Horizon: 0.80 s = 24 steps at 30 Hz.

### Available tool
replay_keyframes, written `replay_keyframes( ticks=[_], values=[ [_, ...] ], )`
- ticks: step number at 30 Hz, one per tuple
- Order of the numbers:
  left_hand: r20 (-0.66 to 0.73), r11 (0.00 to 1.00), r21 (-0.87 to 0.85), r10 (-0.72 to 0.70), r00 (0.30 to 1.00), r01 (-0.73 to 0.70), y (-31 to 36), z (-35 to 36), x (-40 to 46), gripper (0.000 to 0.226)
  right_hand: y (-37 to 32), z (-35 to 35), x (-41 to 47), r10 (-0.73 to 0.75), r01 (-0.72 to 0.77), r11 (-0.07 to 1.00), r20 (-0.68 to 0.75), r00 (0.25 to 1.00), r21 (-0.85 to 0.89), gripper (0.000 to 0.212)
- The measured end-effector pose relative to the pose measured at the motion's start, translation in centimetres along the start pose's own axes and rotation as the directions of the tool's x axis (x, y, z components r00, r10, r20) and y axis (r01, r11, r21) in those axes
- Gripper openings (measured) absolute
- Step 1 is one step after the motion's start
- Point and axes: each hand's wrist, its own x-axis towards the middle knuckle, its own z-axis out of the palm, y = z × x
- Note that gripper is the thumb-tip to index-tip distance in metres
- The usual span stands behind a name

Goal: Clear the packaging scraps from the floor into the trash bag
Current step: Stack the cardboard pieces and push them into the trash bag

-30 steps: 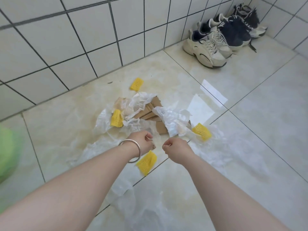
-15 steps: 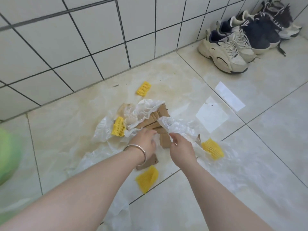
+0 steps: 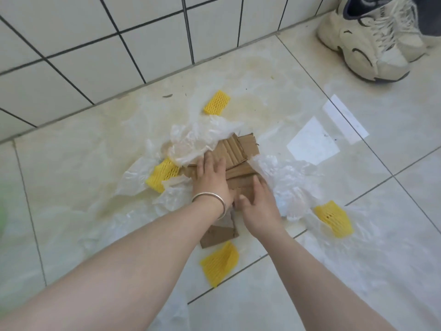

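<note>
Head view: both hands (image 3: 235, 187) flat, fingers spread, on cardboard (image 3: 238, 151) angled toward wall.

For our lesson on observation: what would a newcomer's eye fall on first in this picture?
Four bright yellow foam net sleeves scattered on the pale tiled floor. At the centre, the left hand and right hand rest on brown corrugated cardboard pieces amid crumpled clear plastic film. A cream sneaker sits top right.

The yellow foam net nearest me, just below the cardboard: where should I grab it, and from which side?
Pinch the yellow foam net at its raised upper right edge, coming from above with the right hand. That edge curls up off the floor, and nothing covers it.
</note>
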Motion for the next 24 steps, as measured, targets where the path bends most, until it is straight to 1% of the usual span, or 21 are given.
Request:
replay_keyframes(
  ticks=[2,4,7,10,12,15,18,20,21,23,24],
  values=[
    [-0.028,0.996,0.075,-0.037,0.999,0.039,-1.0,-0.1,-0.2,0.086,0.2,-0.6,0.5,0.039,-0.035,0.999,-0.084,0.996,0.040,0.063],
    [-0.028,0.990,0.108,-0.082,0.996,0.085,-2.3,-0.5,-0.1,0.092,0.3,-1.3,1.0,0.076,-0.071,0.997,-0.145,0.986,0.041,0.063],
    [-0.009,0.983,0.089,-0.157,0.988,0.157,-4.6,-1.4,0.2,0.106,1.1,-2.4,1.8,0.111,-0.115,0.993,-0.238,0.965,-0.001,0.064],
    [-0.024,0.979,0.097,-0.178,0.984,0.179,-7.0,-2.1,0.5,0.112,2.3,-3.8,2.1,0.160,-0.156,0.987,-0.318,0.934,0.038,0.066],
    [-0.008,0.974,0.115,-0.193,0.981,0.193,-8.5,-2.6,0.5,0.115,3.1,-4.7,2.2,0.193,-0.188,0.981,-0.348,0.917,0.049,0.067],
    [0.006,0.960,0.152,-0.238,0.971,0.235,-10.9,-3.3,0.4,0.115,4.3,-5.7,1.9,0.227,-0.236,0.972,-0.368,0.902,0.020,0.067],
    [-0.006,0.960,0.129,-0.251,0.968,0.249,-12.4,-3.5,0.0,0.112,5.3,-6.1,1.4,0.253,-0.268,0.963,-0.373,0.893,0.013,0.066],
    [-0.048,0.973,0.105,-0.203,0.978,0.207,-12.5,-3.2,-0.3,0.106,5.5,-6.0,1.2,0.250,-0.269,0.963,-0.382,0.890,0.003,0.061],
    [-0.099,0.983,0.091,-0.149,0.984,0.158,-12.3,-3.0,-0.5,0.100,5.6,-5.8,1.0,0.238,-0.260,0.966,-0.391,0.889,-0.004,0.058],
    [-0.231,0.997,0.079,0.036,0.972,-0.018,-11.6,-2.5,-0.9,0.083,5.9,-5.4,0.5,0.167,-0.210,0.976,-0.410,0.897,-0.062,0.051],
    [-0.283,0.988,0.090,0.146,0.948,-0.125,-11.0,-2.0,-1.2,0.074,6.0,-5.2,0.2,0.092,-0.161,0.977,-0.409,0.908,-0.138,0.047]
  ],
)
